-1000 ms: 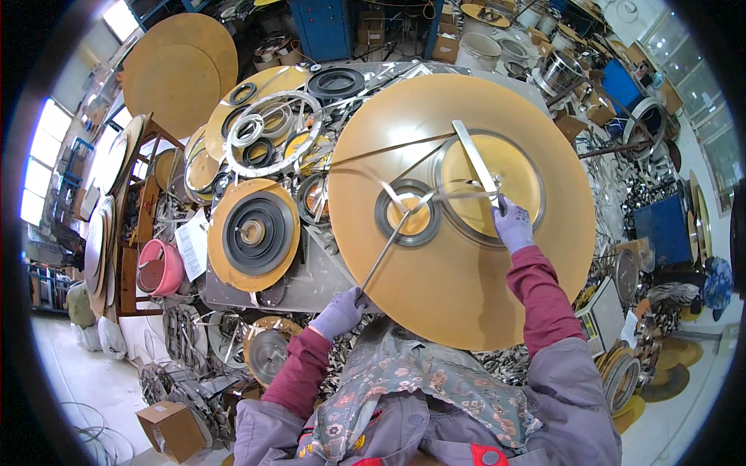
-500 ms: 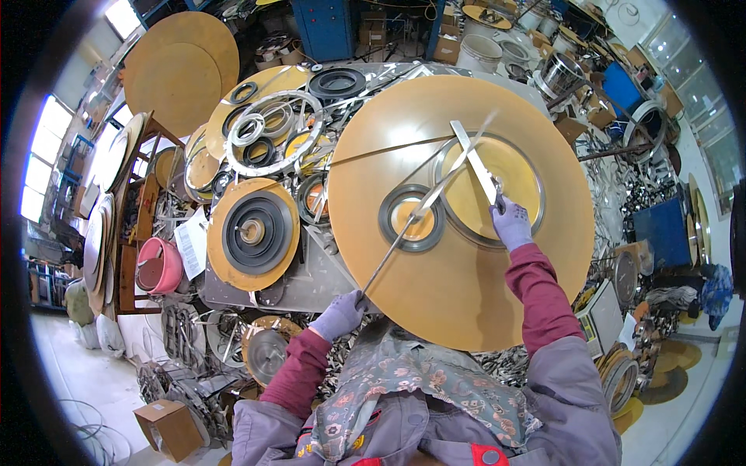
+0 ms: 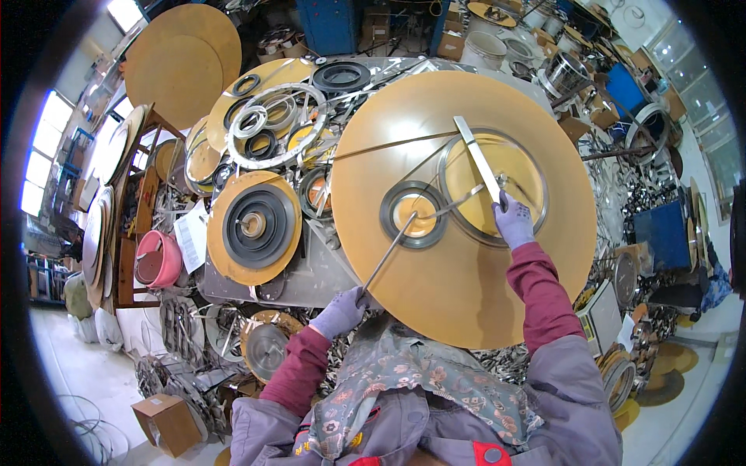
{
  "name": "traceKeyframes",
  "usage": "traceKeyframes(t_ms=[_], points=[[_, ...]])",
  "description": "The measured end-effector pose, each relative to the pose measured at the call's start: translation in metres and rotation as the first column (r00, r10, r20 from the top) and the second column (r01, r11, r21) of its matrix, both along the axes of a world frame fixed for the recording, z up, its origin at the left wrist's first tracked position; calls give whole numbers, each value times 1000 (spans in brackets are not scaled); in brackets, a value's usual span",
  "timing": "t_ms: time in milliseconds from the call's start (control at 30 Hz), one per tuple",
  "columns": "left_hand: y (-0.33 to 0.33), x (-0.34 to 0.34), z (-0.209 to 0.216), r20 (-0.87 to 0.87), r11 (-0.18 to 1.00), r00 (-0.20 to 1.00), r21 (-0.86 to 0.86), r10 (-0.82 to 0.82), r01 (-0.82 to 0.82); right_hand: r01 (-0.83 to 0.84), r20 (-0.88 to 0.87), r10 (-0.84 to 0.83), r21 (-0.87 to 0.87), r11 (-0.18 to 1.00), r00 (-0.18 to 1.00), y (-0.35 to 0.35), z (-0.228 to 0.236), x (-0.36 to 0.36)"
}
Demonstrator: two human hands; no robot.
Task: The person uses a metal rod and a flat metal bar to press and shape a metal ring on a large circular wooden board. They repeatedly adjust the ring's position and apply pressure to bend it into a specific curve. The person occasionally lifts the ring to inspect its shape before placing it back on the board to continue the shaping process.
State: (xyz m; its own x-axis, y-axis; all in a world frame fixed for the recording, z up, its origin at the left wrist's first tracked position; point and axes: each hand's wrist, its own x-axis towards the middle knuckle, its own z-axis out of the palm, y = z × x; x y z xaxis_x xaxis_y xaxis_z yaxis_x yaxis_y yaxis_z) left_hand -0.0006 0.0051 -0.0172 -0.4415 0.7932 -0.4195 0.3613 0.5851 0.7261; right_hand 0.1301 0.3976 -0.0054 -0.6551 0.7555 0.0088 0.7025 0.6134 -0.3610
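My left hand (image 3: 340, 313), in a pale purple glove, is closed round the near end of a thin metal rod (image 3: 388, 252). The rod's far end meets the middle of a small dark ring (image 3: 392, 233) on a large tan disc (image 3: 350, 202). My right hand (image 3: 514, 223), gloved alike, is closed round the near end of a flat, pale metal bar (image 3: 475, 155). This bar lies across a larger ring with a yellow centre (image 3: 505, 213). A dark thin strip (image 3: 396, 146) runs to the rings from the disc's left edge. A short grey strip (image 3: 462, 199) spans between both rings.
Left of the disc, a smaller tan disc (image 3: 287, 255) carries a dark coil on the grey table (image 3: 326, 283). White and black rings (image 3: 316, 132) lie behind it. A pink bucket (image 3: 169, 264) stands farther left; a cardboard box (image 3: 165, 424) sits on the floor. Metal scraps surround the table.
The short grey strip, blurred and pointing up toward the far side before, has swung down to the right. Both hands keep nearly the same places and grips.
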Motion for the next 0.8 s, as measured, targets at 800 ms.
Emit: traceKeyframes(t_ms=[800], points=[[-2, 5, 0, -20, 999, 999, 31, 30, -30, 24, 18, -24, -1, 1000, 1000, 0, -1, -1]])
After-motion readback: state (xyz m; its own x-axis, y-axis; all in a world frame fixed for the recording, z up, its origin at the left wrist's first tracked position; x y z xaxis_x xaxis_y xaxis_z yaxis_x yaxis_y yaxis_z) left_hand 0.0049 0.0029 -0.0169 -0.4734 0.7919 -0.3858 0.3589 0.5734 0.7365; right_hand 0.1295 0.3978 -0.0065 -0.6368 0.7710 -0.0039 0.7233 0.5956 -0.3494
